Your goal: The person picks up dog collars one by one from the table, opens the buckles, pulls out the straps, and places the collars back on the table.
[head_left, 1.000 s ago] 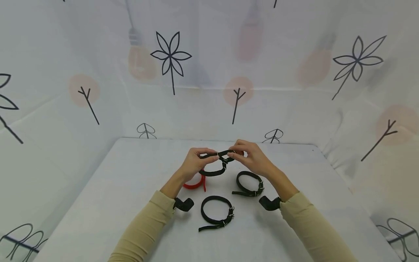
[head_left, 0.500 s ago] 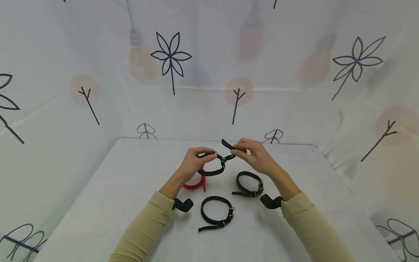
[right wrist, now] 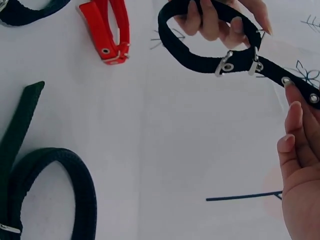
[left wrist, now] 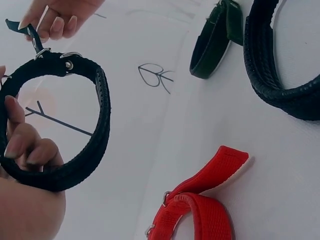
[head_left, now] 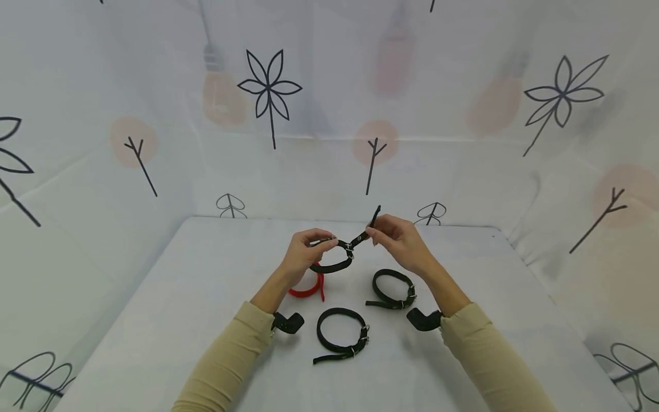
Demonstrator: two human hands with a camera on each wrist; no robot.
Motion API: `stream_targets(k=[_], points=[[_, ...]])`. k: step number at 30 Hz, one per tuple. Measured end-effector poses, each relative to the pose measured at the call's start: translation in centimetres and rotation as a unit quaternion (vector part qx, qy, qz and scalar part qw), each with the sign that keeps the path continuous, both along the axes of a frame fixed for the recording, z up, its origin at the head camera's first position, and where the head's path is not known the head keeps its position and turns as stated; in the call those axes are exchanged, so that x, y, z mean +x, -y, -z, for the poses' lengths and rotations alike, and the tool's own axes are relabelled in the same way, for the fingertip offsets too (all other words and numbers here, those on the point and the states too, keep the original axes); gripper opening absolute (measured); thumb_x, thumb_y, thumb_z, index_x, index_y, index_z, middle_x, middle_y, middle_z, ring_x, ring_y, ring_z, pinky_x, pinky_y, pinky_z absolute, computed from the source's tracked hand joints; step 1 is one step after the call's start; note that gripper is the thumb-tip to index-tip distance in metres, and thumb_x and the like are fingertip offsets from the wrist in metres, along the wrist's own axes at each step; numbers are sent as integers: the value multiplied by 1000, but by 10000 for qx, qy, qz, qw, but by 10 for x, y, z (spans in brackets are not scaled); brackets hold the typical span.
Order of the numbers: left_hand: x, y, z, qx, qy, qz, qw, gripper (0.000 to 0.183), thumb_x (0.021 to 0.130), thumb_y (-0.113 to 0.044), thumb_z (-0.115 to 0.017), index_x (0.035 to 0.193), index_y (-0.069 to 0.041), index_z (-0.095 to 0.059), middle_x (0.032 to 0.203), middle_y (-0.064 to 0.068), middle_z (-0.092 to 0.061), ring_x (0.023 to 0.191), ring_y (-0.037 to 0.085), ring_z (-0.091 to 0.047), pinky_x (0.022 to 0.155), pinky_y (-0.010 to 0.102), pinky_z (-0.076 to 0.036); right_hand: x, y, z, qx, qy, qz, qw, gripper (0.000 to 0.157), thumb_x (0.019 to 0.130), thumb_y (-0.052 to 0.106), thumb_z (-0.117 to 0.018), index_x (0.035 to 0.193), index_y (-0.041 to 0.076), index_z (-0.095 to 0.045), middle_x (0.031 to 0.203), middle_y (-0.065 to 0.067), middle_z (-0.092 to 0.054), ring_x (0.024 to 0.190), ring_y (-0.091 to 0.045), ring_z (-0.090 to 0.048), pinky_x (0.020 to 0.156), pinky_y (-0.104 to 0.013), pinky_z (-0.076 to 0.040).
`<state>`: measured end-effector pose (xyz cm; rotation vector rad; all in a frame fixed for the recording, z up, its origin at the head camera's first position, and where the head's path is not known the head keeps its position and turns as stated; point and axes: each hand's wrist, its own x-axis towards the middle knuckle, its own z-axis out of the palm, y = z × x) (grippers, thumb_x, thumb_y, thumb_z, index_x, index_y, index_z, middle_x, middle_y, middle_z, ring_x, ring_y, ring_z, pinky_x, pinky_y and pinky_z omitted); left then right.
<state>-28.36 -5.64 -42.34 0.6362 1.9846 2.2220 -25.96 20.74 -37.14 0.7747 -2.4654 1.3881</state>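
A black collar (head_left: 332, 268) with a metal buckle hangs above the table between both hands, looped into a ring. My left hand (head_left: 301, 252) pinches the ring's left side between thumb and fingers. My right hand (head_left: 403, 243) pinches the strap's loose end, which sticks up past the fingers. In the right wrist view, metal eyelets dot this black collar's (right wrist: 195, 62) tail close to my right fingertips (right wrist: 295, 112). A red collar (head_left: 307, 292) lies on the table beneath the left hand and is partly hidden by it. In the left wrist view the red collar (left wrist: 200, 185) shows its buckle.
Two more dark buckled collars lie looped on the white table (head_left: 206, 320): one dark collar (head_left: 393, 303) near the right forearm, another dark collar (head_left: 340, 348) nearer the front. A patterned white cloth (head_left: 324, 171) hangs behind the table. Each wrist wears a black camera (head_left: 289, 323).
My right hand has shifted its grip along the strap, and the loose end now points upward instead of lying across. The ring has moved slightly left with my left hand.
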Motion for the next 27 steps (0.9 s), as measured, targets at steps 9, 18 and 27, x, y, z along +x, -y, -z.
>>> stream_targets(k=[9,18,27], points=[[0,1,0,-463,-311,230,9982,27,103,-8,-60,129,-3,-67,100,3,-66,77,16,-53,71,26,-47,2,0,1,-1096,521,-264,9923,19,103,19,-65,113,3,-70,99,-23,-69,93,-30,-64,86,-35,-53],[2,-8,-5,-1293,-996,408,9857,26,103,-19,-63,127,-10,-68,118,5,-68,96,27,-63,83,31,-50,2,4,4,-1184,628,-443,9900,20,102,18,-66,115,3,-69,99,-17,-71,94,-31,-66,89,-34,-53],[4,-16,-6,-1266,-1166,394,9843,18,100,-15,-68,116,-7,-71,112,7,-71,101,23,-68,89,30,-53,3,14,3,-928,737,-642,9909,18,101,15,-66,115,3,-65,101,-19,-67,89,-33,-64,80,-33,-53]])
